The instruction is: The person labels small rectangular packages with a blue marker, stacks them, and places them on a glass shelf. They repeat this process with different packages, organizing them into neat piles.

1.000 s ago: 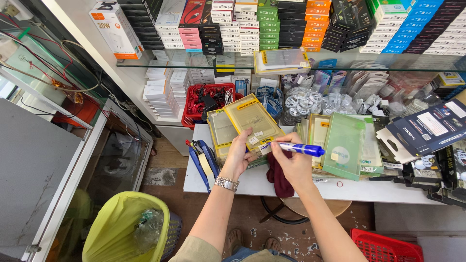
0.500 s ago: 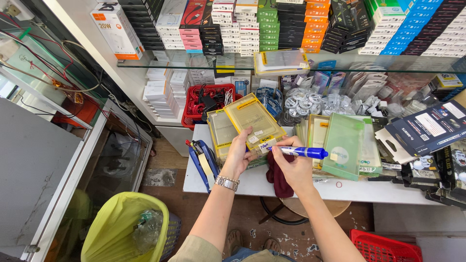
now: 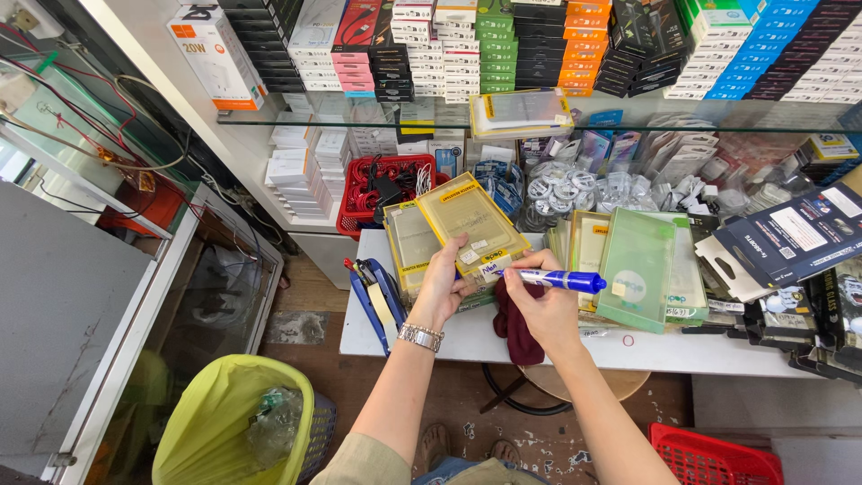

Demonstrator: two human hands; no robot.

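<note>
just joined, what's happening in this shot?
A person stands at a white counter in a shop of phone accessories. The left hand holds up a flat yellow-edged clear plastic package by its lower edge. The right hand grips a blue marker pen, its tip on a small white label at the package's bottom corner. Similar yellow and green packages lie stacked on the counter; a dark red cloth sits under the right hand.

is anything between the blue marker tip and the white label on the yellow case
Nothing visible. The right hand holds the blue marker with its tip on the white label of the yellow case, gripped by the left hand.
</note>
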